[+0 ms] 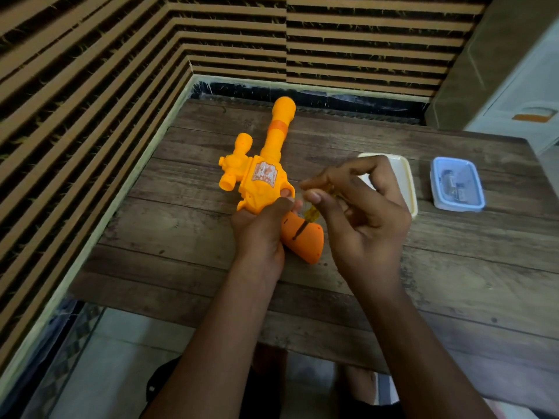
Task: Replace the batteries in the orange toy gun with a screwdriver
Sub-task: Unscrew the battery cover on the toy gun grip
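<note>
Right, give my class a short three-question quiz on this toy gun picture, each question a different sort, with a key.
1. True or false: the tip of the screwdriver is on the grip of the orange toy gun.
2. Which hand pinches the screwdriver? A) left B) right C) neither
3. Fill in: ___ plastic boxes stand on the table, to the right of the gun.

Key:
1. True.
2. B, the right hand; the left hand grips the gun.
3. Two: a cream box and a blue box.
</note>
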{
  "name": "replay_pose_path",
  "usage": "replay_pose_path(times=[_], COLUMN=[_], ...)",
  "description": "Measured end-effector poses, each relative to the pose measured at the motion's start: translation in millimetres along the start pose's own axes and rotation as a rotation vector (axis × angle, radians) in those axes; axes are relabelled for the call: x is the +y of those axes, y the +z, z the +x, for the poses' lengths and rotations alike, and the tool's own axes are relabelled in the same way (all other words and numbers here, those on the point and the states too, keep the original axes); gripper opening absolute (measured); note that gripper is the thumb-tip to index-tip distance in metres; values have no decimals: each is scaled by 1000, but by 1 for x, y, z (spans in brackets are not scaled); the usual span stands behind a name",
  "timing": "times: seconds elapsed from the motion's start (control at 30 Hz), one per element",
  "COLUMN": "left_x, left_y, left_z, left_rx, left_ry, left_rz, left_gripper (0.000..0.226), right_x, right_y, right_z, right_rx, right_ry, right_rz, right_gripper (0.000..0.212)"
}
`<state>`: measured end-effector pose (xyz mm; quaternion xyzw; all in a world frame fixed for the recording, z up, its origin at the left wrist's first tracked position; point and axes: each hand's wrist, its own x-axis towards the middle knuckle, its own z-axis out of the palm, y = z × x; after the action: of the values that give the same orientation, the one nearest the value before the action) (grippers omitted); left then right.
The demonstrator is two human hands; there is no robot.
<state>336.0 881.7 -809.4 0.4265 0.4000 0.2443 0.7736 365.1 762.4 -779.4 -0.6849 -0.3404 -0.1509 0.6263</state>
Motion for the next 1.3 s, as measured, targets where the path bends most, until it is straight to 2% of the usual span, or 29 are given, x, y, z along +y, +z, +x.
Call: replay_pose_path(times=[0.07, 0.17, 0.3, 0.43, 0.53, 0.63, 0.73, 0.83, 0.9, 1.0, 1.1, 1.2, 1.3], left_x=[0, 1, 1, 0, -1, 0, -1, -1, -1, 1, 1, 0, 0], left_y=[0, 1, 1, 0, -1, 1, 1, -2, -2, -1, -2, -4, -4], left_z=[1, -1, -2, 0, 1, 1, 3, 2, 1, 1, 1, 1, 1], left_rx=[5, 15, 31, -3, 11, 29, 26, -4, -8, 5, -6, -40, -31], left_ry=[3, 7, 19, 21, 24, 23, 11, 20, 16, -6, -26, -6, 8], left_rz=[5, -3, 1, -10, 0, 10, 18, 29, 36, 24, 18, 5, -2], left_gripper=[32, 28, 27, 28, 28, 27, 28, 27, 30, 27, 29, 41, 50], right_x=[0, -3, -4, -5, -5, 1, 1, -5, -4, -4, -7, -7, -7], right_y=[-1, -1, -4, -4, -2, -3, -4, -4, -3, -3, -6, -7, -8], right_z=[0, -2, 1, 4, 2, 0, 0, 2, 2, 2, 2, 3, 4], right_rx=[20, -25, -100, -76, -76, -94, -116, -88, -68, -139, -197, -182, -136], right_ry=[-1, -5, 33, 69, 24, 58, 98, 61, 32, 27, 43, 49, 30], right_rz=[-8, 22, 61, 62, 14, 101, 149, 69, 15, 67, 125, 64, 27], right_gripper=[14, 30, 23, 15, 20, 28, 23, 14, 18, 27, 21, 11, 17])
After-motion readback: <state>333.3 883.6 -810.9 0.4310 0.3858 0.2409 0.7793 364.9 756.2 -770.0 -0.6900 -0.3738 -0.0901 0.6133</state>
